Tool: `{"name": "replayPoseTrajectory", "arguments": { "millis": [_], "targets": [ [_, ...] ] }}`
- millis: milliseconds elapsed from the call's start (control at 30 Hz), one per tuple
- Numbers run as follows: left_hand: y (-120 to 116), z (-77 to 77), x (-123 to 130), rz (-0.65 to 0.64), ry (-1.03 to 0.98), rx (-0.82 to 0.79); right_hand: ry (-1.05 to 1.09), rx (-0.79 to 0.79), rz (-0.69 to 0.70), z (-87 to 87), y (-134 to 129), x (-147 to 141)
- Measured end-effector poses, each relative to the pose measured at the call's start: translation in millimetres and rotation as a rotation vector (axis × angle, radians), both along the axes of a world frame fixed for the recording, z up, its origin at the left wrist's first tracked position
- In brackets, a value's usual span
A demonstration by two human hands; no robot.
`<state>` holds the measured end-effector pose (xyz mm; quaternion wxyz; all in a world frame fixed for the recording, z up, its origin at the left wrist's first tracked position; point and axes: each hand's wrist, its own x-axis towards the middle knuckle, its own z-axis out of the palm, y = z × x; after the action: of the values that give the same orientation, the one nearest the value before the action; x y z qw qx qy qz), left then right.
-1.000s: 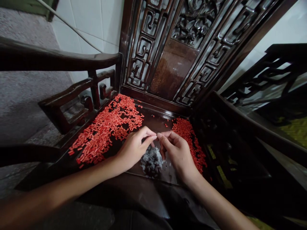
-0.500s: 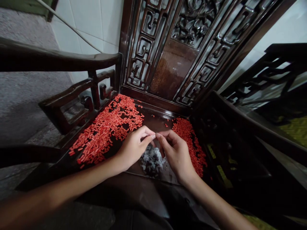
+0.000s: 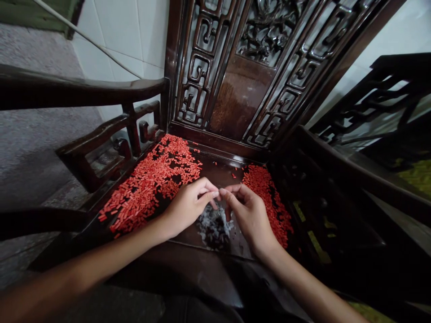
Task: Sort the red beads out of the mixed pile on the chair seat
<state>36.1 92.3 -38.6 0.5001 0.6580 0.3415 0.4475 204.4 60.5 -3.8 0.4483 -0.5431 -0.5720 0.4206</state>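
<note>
Above the seat of a dark wooden chair, my left hand (image 3: 190, 204) and my right hand (image 3: 247, 213) meet at the fingertips. Thumb and index finger of each are pinched together; whatever they hold is too small to make out. Below them on the seat lies a pile of small whitish translucent pieces (image 3: 213, 224), partly covered by my hands. Many small red pieces (image 3: 144, 179) are spread to the left of my left hand. A second group of red pieces (image 3: 261, 184) lies beyond and to the right of my right hand.
The chair's carved backrest (image 3: 247, 96) rises behind the seat. A wooden armrest (image 3: 84, 92) stands at the left and another armrest (image 3: 363, 172) at the right. A pale cable (image 3: 90, 40) crosses the tiled wall.
The view has shifted slightly. Both hands keep nearly the same pinched pose, fingertips together.
</note>
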Motion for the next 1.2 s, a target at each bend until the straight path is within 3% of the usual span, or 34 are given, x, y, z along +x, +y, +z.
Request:
{"name": "replayPoseTrajectory", "arguments": {
  "millis": [267,667,1200],
  "targets": [
    [-1.8,-4.7,5.7,-0.004,-0.146,-0.087,0.196,-0.024,-0.003,1.6,0.1,-6.4],
    [-6.6,4.5,4.3,0.14,-0.19,-0.06,0.295,0.029,-0.042,6.9,-1.3,-25.2],
    [-4.1,-1.3,2.0,0.078,-0.155,0.018,0.278,0.054,-0.017,2.9,-0.5,-24.5]
  ]
}}
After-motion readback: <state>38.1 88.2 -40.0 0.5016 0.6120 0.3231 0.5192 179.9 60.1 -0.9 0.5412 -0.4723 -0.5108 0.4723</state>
